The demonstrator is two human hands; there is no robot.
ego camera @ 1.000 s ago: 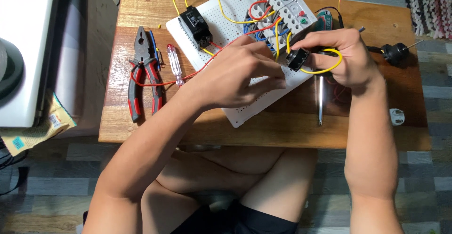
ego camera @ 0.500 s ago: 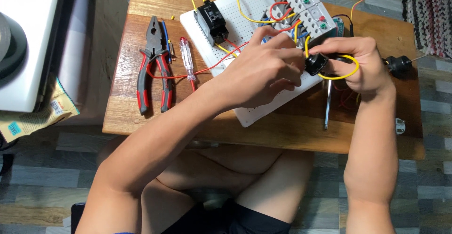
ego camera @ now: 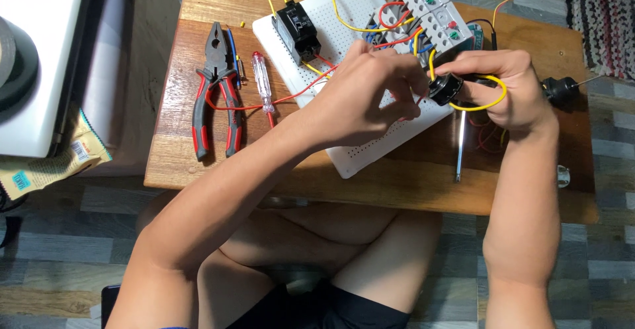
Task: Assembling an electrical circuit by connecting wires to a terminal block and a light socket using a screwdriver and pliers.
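Observation:
My right hand (ego camera: 504, 87) grips a small round black part (ego camera: 444, 89) with a yellow wire (ego camera: 488, 101) looping out of it. The fingers of my left hand (ego camera: 362, 91) are closed and pinch at that same black part from the left. Both hands hover over a white perforated board (ego camera: 370, 143) on a low wooden table (ego camera: 198, 163). A black breaker (ego camera: 297, 32) and grey terminal blocks (ego camera: 436, 11) sit on the board, joined by yellow and red wires.
Red-handled pliers (ego camera: 215, 91) and a clear-handled screwdriver (ego camera: 263, 87) lie left of the board. A thin metal screwdriver shaft (ego camera: 459, 150) lies under my right hand. A black plug (ego camera: 561, 91) sits at the right edge. A white box (ego camera: 40, 64) stands at left.
The view has shifted so the table sits lower and further right in frame. Both hands stay together on the black part, moving slightly right with it.

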